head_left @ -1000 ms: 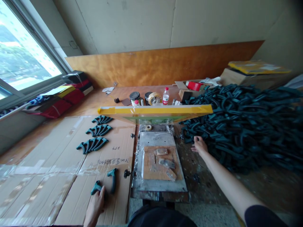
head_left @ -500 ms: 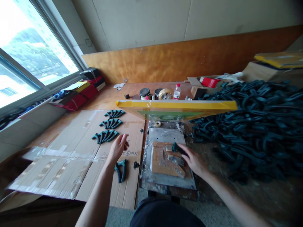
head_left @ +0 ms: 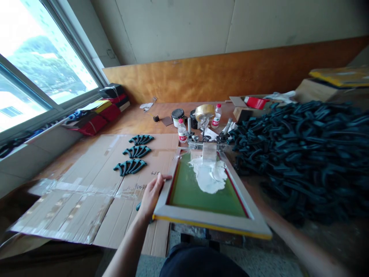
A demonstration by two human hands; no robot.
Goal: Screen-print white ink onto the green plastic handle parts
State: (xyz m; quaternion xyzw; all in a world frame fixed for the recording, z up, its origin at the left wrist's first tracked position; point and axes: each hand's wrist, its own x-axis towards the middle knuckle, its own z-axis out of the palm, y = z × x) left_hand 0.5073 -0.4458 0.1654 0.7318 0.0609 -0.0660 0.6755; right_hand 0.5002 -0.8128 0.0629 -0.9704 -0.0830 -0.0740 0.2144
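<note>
A screen frame (head_left: 211,219) with green mesh (head_left: 184,192) lies lowered over the work plate, tilted slightly. White paste (head_left: 209,177) is spread on the mesh's upper part, with a pale squeegee blade (head_left: 209,153) standing at its far end. My left hand (head_left: 154,192) grips the frame's left edge. On the right, my forearm reaches to the frame's right side; the frame hides or blurs the hand there. Three rows of dark green curved handles (head_left: 130,167) lie on the cardboard (head_left: 83,173); another handle is partly covered by my left hand.
A big heap of dark green handles (head_left: 311,154) fills the right side. Behind the frame stand two bottles (head_left: 182,132), paint cans (head_left: 178,117) and a tape roll (head_left: 205,110). Red and yellow bundles (head_left: 92,117) sit by the window.
The raised screen frame has come down over the plate, covering the wooden block. My left hand has moved right onto its edge. My right hand, earlier at a handle on the block, is now hidden.
</note>
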